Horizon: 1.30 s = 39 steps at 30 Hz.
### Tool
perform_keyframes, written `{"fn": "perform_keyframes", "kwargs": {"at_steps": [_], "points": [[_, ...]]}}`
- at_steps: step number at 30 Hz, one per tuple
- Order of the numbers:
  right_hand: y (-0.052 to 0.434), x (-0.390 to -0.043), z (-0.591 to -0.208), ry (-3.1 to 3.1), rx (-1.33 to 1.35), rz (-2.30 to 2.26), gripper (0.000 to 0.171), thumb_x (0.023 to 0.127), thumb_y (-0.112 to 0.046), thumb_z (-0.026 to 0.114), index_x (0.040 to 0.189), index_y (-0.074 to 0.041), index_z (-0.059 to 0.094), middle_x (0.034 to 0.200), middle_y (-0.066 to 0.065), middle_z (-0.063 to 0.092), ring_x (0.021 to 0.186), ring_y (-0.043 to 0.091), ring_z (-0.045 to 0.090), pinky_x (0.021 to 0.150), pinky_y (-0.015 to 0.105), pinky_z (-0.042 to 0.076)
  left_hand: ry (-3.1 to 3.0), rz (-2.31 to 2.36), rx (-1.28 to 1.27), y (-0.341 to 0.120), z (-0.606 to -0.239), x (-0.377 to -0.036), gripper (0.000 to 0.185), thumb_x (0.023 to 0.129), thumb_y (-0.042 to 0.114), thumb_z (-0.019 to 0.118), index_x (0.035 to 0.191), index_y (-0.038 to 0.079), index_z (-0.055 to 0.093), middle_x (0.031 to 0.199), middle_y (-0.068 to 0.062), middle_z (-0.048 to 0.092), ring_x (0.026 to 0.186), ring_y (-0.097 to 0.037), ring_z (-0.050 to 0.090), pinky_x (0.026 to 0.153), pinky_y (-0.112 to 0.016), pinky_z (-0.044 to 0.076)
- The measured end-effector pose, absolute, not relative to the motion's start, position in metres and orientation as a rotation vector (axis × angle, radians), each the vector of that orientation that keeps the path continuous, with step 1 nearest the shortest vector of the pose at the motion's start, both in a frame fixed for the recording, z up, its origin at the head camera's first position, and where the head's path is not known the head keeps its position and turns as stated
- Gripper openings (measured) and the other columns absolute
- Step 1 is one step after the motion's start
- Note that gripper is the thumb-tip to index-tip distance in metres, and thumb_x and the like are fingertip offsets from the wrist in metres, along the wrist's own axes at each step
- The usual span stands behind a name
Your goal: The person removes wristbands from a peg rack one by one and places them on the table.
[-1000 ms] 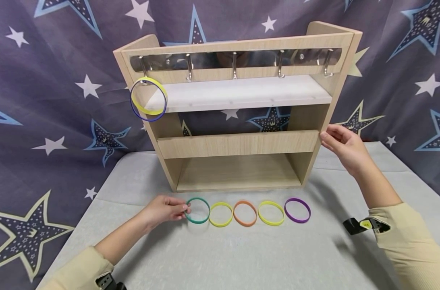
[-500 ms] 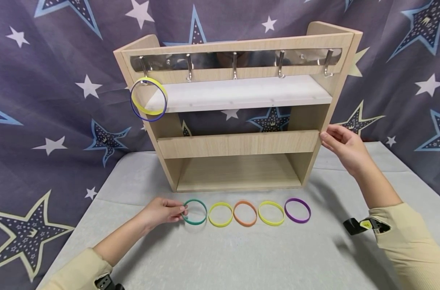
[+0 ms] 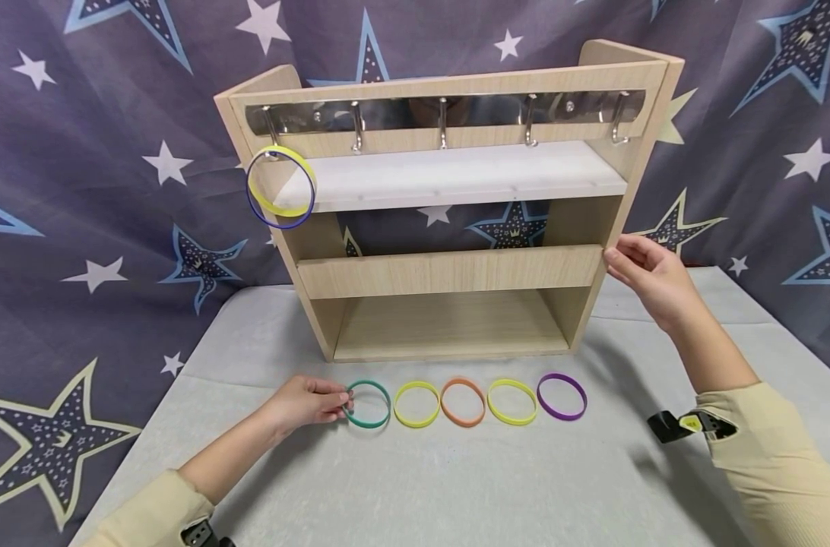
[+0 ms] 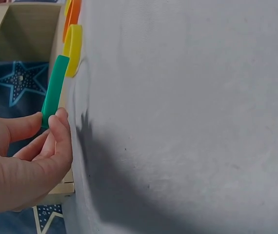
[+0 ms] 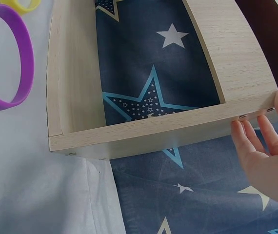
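Observation:
In the head view my left hand [image 3: 312,400] pinches a green silicone wristband [image 3: 368,425] by its left edge, at the left end of a row of wristbands. The left wrist view shows this green wristband [image 4: 55,90] between thumb and fingertips, tilted and close to a yellow one [image 4: 74,51]. My right hand [image 3: 651,277] holds the right side panel of a wooden shelf unit [image 3: 449,273]. In the right wrist view the thumb of that hand [image 5: 275,156] lies at the panel's front edge, with the fingertips against its outer face.
Right of the green band lie a yellow [image 3: 417,425], an orange [image 3: 463,424], another yellow [image 3: 512,422] and a purple wristband [image 3: 562,416] on the grey cloth [image 3: 456,486]. A metal hook rail [image 3: 401,114] spans the shelf top. Yellow [image 3: 292,212] and blue [image 3: 288,226] bands hang from its leftmost hook.
My left hand has shifted slightly left and toward me, taking the green wristband with it and away from the neighbouring yellow one. The right hand stays at the shelf panel.

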State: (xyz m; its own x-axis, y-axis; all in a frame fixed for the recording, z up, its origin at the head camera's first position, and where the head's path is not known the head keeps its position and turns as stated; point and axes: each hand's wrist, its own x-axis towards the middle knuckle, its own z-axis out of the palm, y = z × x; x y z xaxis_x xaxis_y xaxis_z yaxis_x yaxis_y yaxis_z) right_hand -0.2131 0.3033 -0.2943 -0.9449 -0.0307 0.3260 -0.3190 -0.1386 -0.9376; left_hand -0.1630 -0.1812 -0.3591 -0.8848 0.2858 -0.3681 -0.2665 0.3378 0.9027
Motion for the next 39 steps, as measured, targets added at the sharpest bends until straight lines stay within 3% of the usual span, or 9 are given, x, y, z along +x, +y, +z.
{"fn": "perform_keyframes", "kwargs": {"at_steps": [21,26,39], "points": [[0.304,-0.213,-0.294,-1.928,0.378,2.199,0.016,0.092,-0.004,0.062,0.101,-0.017,0.063,0.091,-0.009,0.061,0.086,-0.001,0.062,0.079,0.009,0.056,2.192,1.525,-0.039,-0.177,-0.365,-0.164,0.033,0.094,0.005,0.058,0.116,-0.019,0.057,0.077,0.002,0.072,0.069,-0.003,0.064,0.065,-0.013,0.057],[0.304,-0.214,-0.293,-1.94,0.372,2.186,0.016,0.093,-0.004,0.06,0.102,-0.017,0.063,0.091,-0.009,0.062,0.085,-0.002,0.062,0.079,0.009,0.056,2.181,1.515,-0.016,-0.179,-0.363,-0.164,0.035,0.095,0.006,0.056,0.118,-0.021,0.054,0.075,0.002,0.07,0.071,-0.004,0.065,0.07,-0.016,0.059],[0.304,-0.212,-0.293,-1.934,0.376,2.194,0.015,0.093,-0.005,0.061,0.101,-0.018,0.062,0.09,-0.01,0.063,0.086,-0.002,0.063,0.08,0.008,0.056,2.231,1.44,0.057,-0.188,-0.358,-0.162,0.036,0.096,0.008,0.055,0.117,-0.021,0.053,0.099,-0.02,0.072,0.084,-0.011,0.069,0.081,-0.028,0.062]]}}
